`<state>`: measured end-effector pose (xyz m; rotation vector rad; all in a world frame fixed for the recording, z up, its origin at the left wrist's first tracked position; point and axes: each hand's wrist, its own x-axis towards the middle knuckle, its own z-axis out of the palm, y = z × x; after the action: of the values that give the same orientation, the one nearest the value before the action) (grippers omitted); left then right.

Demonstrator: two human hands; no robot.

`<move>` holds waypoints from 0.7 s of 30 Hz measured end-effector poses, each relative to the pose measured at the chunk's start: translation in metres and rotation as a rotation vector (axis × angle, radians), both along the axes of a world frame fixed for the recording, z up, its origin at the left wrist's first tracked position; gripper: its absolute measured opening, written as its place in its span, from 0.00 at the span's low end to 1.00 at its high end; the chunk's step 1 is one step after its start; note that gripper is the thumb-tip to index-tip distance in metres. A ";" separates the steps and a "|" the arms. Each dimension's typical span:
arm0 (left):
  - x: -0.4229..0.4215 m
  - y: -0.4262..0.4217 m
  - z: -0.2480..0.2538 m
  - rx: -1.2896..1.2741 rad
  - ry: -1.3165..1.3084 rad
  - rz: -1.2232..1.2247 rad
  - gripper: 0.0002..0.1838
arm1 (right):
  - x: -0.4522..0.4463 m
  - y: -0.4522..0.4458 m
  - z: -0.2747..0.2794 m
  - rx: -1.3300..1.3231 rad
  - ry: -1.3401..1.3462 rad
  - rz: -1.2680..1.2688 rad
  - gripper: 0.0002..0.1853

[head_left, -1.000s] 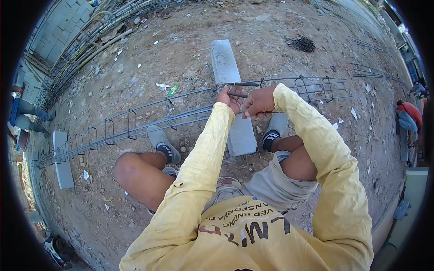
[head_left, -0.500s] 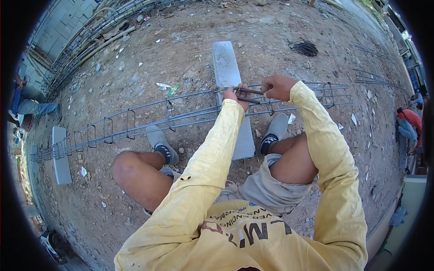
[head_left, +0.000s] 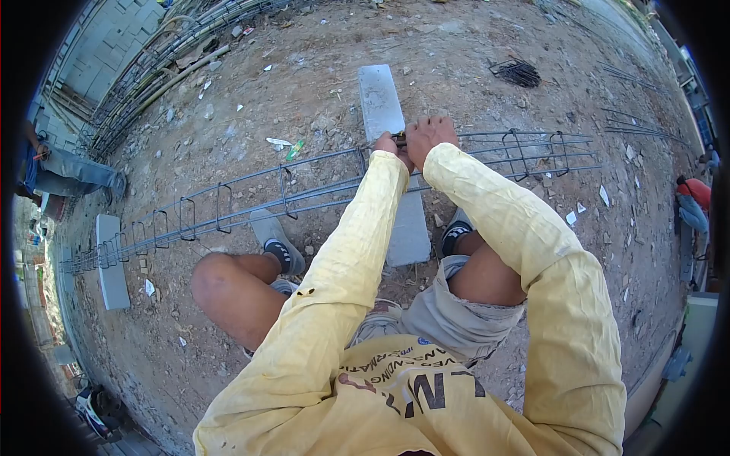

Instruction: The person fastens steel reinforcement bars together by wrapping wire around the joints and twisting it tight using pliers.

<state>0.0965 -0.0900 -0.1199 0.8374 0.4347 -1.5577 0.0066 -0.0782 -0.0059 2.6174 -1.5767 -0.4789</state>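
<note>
A steel rebar cage lies across pale blocks. Over the nearer one, the right hand curls against the partly hidden left hand, something dark between them; I cannot tell what either grips, or how tightly.

From my remote view, rough brown ground is strewn with stones and white scraps. On it lie a central grey block and a left grey block, a long steel-bar cage spanning both. Farther off lie a dark wire bundle and thin rods.
</note>
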 end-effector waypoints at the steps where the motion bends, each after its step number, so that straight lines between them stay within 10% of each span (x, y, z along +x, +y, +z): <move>1: 0.001 0.000 -0.005 -0.021 0.015 0.015 0.25 | 0.001 -0.005 0.004 -0.005 0.007 0.032 0.18; 10: 0.014 0.042 0.009 -0.141 0.026 -0.095 0.29 | 0.021 -0.033 0.020 0.529 -0.098 -0.057 0.22; 13: 0.017 0.044 0.005 -0.299 0.091 -0.168 0.25 | 0.012 -0.031 0.035 1.050 -0.316 -0.471 0.27; 21: 0.009 -0.001 -0.023 -0.183 0.168 -0.044 0.23 | 0.011 -0.024 0.013 0.214 -0.183 -0.013 0.27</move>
<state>0.1054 -0.0906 -0.1425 0.5815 0.3894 -1.6876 0.0172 -0.1027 0.0069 2.8859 -1.6819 -0.4438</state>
